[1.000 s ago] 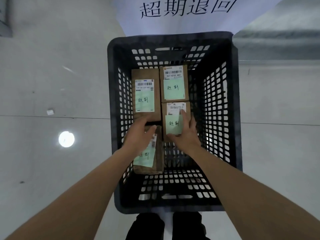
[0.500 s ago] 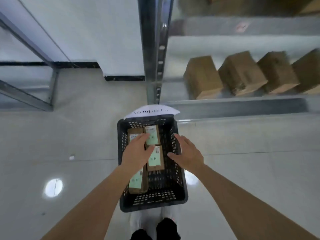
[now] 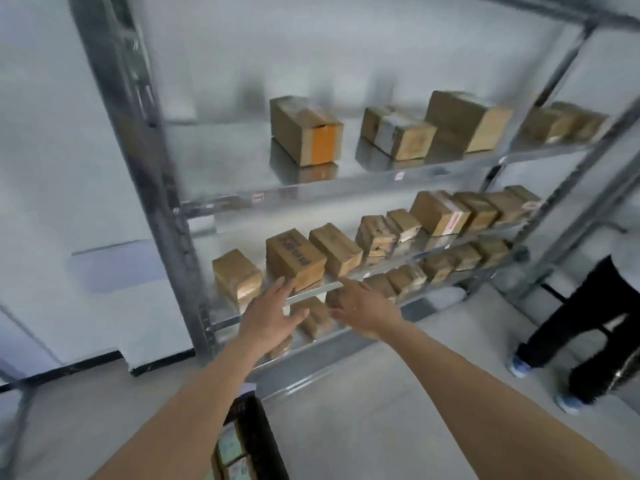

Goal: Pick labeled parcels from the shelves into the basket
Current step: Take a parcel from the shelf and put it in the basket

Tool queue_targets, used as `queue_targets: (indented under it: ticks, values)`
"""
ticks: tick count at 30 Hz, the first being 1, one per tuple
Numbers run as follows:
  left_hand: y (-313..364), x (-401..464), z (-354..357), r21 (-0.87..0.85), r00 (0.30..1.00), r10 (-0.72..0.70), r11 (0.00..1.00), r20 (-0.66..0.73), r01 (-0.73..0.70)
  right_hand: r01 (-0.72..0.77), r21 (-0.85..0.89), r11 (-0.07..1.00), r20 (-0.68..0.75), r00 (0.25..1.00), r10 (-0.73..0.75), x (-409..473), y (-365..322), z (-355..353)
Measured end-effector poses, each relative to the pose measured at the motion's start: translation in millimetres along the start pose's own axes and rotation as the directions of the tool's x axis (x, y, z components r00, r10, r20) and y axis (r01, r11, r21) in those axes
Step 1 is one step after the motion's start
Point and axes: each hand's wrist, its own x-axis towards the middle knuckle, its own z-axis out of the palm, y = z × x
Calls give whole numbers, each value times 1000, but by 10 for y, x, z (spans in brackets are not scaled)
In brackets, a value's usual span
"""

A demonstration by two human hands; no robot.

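The left hand [image 3: 268,315] reaches toward the shelving unit [image 3: 145,188] with fingers spread and holding nothing; its fingertips lie just in front of the printed carton [image 3: 294,259] on the middle shelf, though whether they touch it cannot be told. Just left of that hand sits a small taped parcel [image 3: 237,273], and below both forearms, near the bottom edge of the view, the black basket [image 3: 258,438] shows with green-labelled parcels [image 3: 230,448] inside. The right hand [image 3: 363,306] is likewise open and empty, fingers fanned, hovering before the shelf edge with a plain carton [image 3: 336,249] just beyond its fingertips.

To do this reach well, the person likely needs to find a green label before gripping, since none is visible on the shelf faces shown here; turning a box to check its hidden side seems wise. A two-sided grip on the short faces would probably hold best.

The parcels are brown corrugated cardboard, boxy and matte, several banded with glossy tape. The shelves are smooth grey metal that reflects the boxes. Further right of the hands, rows of cartons [image 3: 440,213] lean along the shelves, and a person in dark trousers [image 3: 585,327] stands at the far right.
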Motion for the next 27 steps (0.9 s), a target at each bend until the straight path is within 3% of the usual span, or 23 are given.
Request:
queue_targets:
  ticks: [6, 13, 21, 27]
  values:
    - [1755, 328, -673, 60, 977, 196, 980, -85, -192, -59, -6, 998, -189, 980, 57, -612, 646, -1672]
    - [3606, 699, -698, 49, 919, 353, 935, -172, -350, -109, -28, 994, -373, 923, 91, -1161, 1884, -3088]
    - [5212, 1149, -220, 60, 886, 400, 916, -234, -397, -150, 18, 988, -435, 889, 143, -1474, 3379, -4052]
    - [5975, 1653, 209, 78, 876, 424, 905, -230, -418, -158, -5, 987, -444, 885, 139, -1411, 4226, -4440]
